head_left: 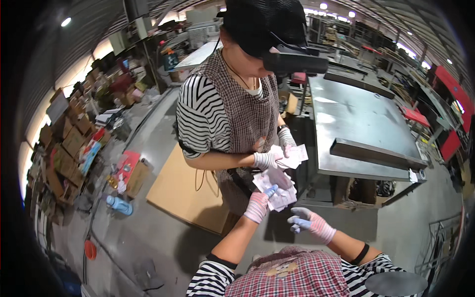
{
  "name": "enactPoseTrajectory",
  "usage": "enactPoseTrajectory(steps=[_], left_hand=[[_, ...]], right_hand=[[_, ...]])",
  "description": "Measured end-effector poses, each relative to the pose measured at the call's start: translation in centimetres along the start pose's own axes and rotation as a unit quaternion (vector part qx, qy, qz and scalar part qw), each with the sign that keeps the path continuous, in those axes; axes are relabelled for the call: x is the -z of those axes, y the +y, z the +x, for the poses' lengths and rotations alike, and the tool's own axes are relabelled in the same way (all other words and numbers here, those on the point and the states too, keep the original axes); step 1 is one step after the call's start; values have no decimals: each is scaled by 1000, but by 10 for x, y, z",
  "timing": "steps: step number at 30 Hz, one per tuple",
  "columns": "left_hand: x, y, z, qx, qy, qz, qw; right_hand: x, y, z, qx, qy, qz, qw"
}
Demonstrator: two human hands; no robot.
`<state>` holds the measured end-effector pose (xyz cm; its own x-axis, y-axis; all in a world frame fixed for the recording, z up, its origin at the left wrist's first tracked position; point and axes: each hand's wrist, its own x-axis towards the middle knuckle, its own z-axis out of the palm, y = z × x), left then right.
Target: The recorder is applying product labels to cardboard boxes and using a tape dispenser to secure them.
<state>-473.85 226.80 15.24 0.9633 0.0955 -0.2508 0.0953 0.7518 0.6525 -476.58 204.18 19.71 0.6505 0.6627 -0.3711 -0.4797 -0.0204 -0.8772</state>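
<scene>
Paper slips, fanned in a loose stack, are in the wearer's left hand in the head view, off the near left corner of the metal bench. That hand's gloved fingers are clamped on the stack, the thumb across its top. The right hand, also gloved, is just beside the slips, its fingers slightly bent, with a gap between them and the thumb. A co-worker facing the wearer grips another bunch of slips in both hands. A metal bar lies along the bench's near edge.
</scene>
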Motion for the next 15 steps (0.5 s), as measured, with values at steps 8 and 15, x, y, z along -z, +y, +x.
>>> enactPoseTrajectory(steps=[8,15], left_hand=[[6,-60,-28,120,-114,210,964],[51,-60,-76,-15,-231,439,868]], right_hand=[[4,41,15,244,75,-195,947],[-7,82,-12,49,-36,-246,967]])
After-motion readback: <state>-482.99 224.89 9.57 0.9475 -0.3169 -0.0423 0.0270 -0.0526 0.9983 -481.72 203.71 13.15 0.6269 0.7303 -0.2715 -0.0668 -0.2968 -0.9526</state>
